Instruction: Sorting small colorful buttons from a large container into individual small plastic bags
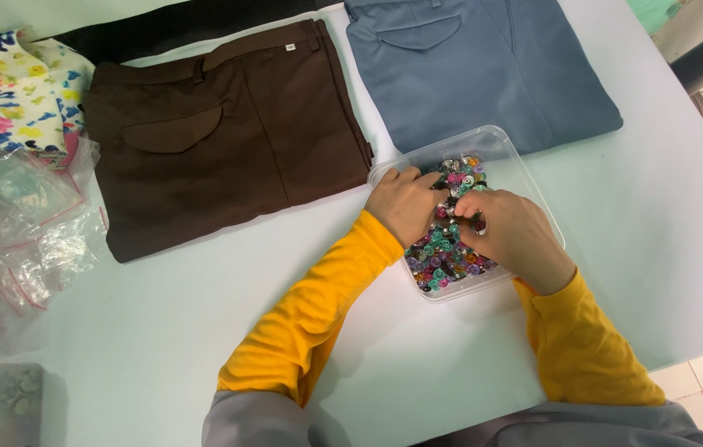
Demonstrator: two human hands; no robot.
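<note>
A clear plastic box (507, 157) sits on the pale table, filled with several small colourful buttons (442, 257). My left hand (403, 203) rests inside the box at its left side, fingers curled down into the buttons. My right hand (513, 233) lies over the box's middle, its fingertips pinched together among the buttons close to the left hand's fingers. Whether either hand holds a button is hidden by the fingers. Both arms wear yellow sleeves.
Folded brown trousers (227, 132) lie left of the box and folded blue trousers (476, 66) behind it. A flowered cloth (4, 91) and clear zip bags (20, 240) lie at the left. Another small box (8, 401) sits at the bottom left corner.
</note>
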